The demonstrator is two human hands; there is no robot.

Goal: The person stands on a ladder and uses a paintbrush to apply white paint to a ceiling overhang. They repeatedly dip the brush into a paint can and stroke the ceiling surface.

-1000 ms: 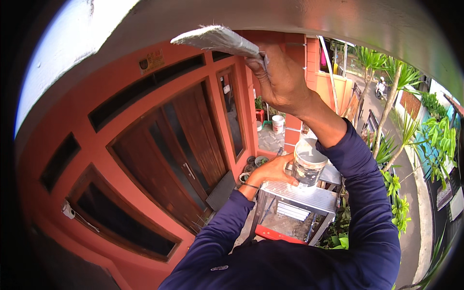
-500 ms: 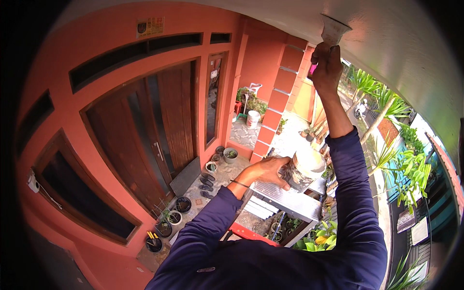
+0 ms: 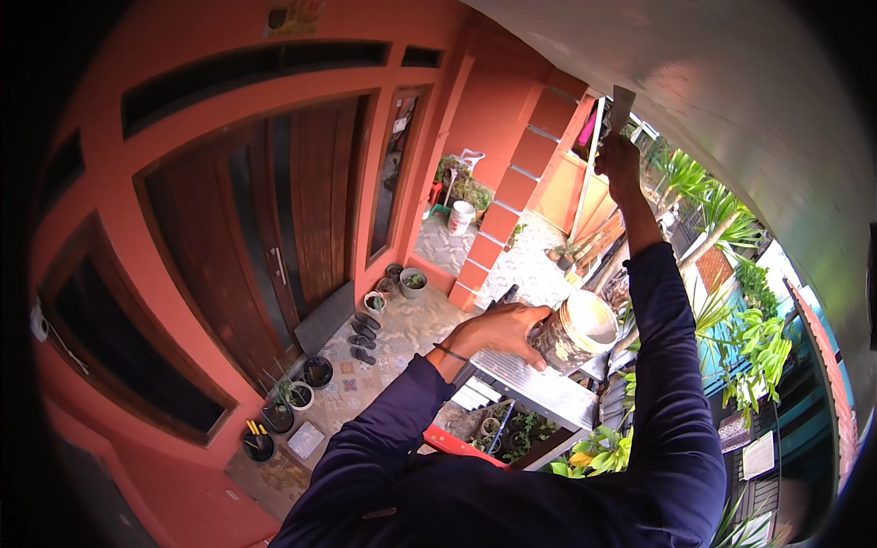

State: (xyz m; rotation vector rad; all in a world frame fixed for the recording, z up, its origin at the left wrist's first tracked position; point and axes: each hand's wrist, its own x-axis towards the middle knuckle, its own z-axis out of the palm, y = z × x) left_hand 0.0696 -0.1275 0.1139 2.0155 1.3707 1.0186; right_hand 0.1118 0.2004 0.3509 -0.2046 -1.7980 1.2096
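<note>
My right hand (image 3: 621, 169) is raised high and closed round the handle of a putty knife (image 3: 622, 105). The blade points upward near the edge of the pale ceiling (image 3: 722, 119), and I cannot tell whether it touches. A faint rough patch (image 3: 674, 73) shows on that surface. Lower down, my left hand (image 3: 507, 331) grips the side of a small, smeared tub (image 3: 571, 333) with a whitish inside. The tub is tilted, its mouth to the right. Beneath it in view lies a ribbed metal top (image 3: 539, 388); whether they touch is unclear.
On the left, an orange wall holds a brown wooden door (image 3: 315, 201). Potted plants (image 3: 413, 281) and dark sandals (image 3: 364, 336) stand on the tiled floor. A red edge (image 3: 457, 445) lies below me. Green plants (image 3: 758, 356) and a fence are at right.
My right hand and the putty knife have come down from the ceiling, and the blade has turned narrower to view. The left hand still grips the tub, tipped slightly more. The view has shifted.
</note>
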